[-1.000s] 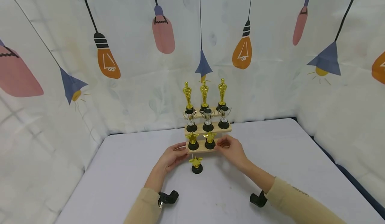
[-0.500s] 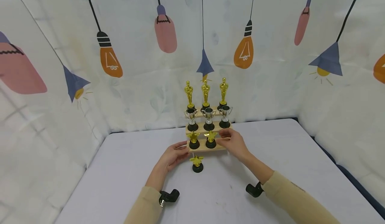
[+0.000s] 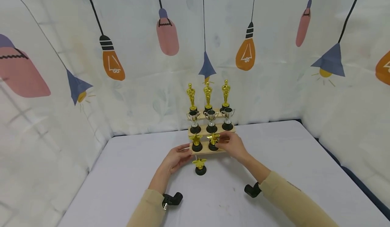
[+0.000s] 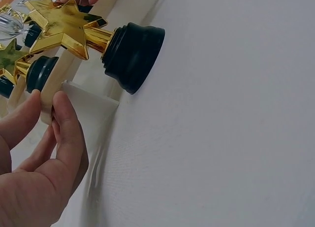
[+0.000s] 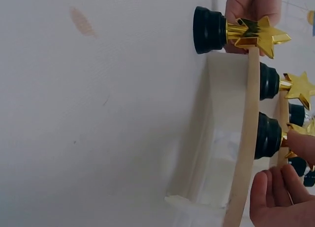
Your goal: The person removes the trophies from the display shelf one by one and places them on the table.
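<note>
A three-tier wooden display stand (image 3: 205, 149) holds small trophies. My left hand (image 3: 176, 160) grips the left end of its lowest board, thumb above and fingers below in the left wrist view. Two gold star trophies with black bases stand on that board. My right hand (image 3: 234, 146) is at the right one, a star trophy (image 5: 268, 134); its thumb lies against the stem, and the other fingers are partly hidden. The second star trophy (image 3: 196, 145) stands to its left. On the table in front of the stand is a third star trophy (image 3: 200, 170).
Silver cups (image 3: 211, 119) line the middle tier, and gold figurine trophies (image 3: 208, 96) the top one. A white tablecloth (image 3: 128, 173) covers the table. Behind the stand hangs a white curtain (image 3: 143, 95) printed with lamps.
My right hand shifted from the right star trophy's base to its right and up, then back left onto that trophy. My left hand keeps its grip on the board.
</note>
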Tool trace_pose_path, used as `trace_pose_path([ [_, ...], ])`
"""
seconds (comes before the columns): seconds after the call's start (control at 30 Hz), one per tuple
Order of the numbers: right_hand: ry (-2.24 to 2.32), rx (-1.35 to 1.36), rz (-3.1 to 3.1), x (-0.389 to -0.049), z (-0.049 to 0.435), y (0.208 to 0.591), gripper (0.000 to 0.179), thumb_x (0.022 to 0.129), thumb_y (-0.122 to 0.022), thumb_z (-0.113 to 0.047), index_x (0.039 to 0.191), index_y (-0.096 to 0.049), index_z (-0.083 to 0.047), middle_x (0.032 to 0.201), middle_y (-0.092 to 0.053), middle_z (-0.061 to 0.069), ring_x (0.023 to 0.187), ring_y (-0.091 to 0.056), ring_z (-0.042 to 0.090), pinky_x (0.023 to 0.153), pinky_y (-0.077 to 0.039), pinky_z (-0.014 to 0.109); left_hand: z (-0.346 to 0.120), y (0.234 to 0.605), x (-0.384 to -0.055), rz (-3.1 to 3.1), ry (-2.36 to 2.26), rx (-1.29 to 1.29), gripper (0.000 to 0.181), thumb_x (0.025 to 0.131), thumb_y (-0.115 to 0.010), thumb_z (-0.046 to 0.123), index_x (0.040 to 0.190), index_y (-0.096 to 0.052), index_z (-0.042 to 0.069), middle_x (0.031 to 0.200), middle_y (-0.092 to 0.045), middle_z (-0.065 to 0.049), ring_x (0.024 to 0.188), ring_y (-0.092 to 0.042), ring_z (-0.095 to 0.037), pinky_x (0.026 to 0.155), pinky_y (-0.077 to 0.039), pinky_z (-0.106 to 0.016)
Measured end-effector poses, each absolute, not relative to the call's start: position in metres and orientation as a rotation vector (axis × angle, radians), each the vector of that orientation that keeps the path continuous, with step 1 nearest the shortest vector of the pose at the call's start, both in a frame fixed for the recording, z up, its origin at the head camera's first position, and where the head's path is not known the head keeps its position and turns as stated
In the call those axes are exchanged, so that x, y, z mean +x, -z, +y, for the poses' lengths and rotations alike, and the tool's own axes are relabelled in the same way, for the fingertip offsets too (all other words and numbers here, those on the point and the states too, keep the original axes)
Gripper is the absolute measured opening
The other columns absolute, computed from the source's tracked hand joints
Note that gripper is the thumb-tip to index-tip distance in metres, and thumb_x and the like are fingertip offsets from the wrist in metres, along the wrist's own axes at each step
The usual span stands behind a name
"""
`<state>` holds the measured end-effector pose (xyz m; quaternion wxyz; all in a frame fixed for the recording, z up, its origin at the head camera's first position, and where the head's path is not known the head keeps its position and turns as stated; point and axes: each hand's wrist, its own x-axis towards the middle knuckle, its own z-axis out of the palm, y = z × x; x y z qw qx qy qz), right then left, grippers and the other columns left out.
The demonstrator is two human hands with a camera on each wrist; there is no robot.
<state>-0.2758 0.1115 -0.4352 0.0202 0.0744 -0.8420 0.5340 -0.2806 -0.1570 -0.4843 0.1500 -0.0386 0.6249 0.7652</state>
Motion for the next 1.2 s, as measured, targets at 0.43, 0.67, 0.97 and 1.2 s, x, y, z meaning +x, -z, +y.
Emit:
trace_pose_path([
  [0.43, -1.412, 0.348, -2.671, -0.28, 0.103, 0.447, 0.029, 0.083, -0.087, -0.013, 0.105, -0.072, 0.0, 0.099, -0.07, 0.008, 0.09, -0.063, 0.022, 0.083, -0.054, 0.042, -0.157, 0.485, -0.28, 1.769, -2.198, -0.099, 0.054, 0.099, -0.064, -0.004, 0.148, -0.044, -0.008, 0.137, -0.056, -0.027, 0.107, -0.067, -0.025, 0.091, -0.056, -0.035],
  [0.67, -1.394, 0.348, -2.684, -0.281, 0.1, 0.447, 0.03, 0.083, -0.087, -0.015, 0.105, -0.072, 0.0, 0.1, -0.071, 0.009, 0.092, -0.063, 0.023, 0.084, -0.053, 0.044, -0.158, 0.483, -0.28, 1.766, -2.204, -0.098, 0.054, 0.099, -0.065, -0.003, 0.148, -0.045, -0.008, 0.135, -0.058, -0.026, 0.105, -0.068, -0.024, 0.09, -0.056, -0.033],
  [0.97, -1.392, 0.338, -2.707, -0.282, 0.1, 0.446, 0.041, 0.083, -0.087, -0.014, 0.115, -0.07, 0.006, 0.11, -0.071, 0.014, 0.105, -0.065, 0.03, 0.093, -0.052, 0.048, -0.159, 0.484, -0.28, 1.765, -2.202, -0.082, 0.055, 0.099, -0.064, -0.003, 0.149, -0.043, -0.009, 0.135, -0.057, -0.026, 0.104, -0.068, -0.023, 0.09, -0.056, -0.033],
  [1.2, -1.41, 0.348, -2.72, -0.282, 0.1, 0.446, 0.045, 0.083, -0.087, -0.014, 0.12, -0.069, 0.005, 0.114, -0.072, 0.013, 0.107, -0.065, 0.029, 0.095, -0.051, 0.047, -0.159, 0.486, -0.281, 1.769, -2.199, -0.086, 0.055, 0.098, -0.065, -0.002, 0.149, -0.044, -0.008, 0.135, -0.057, -0.025, 0.104, -0.068, -0.024, 0.09, -0.056, -0.033],
])
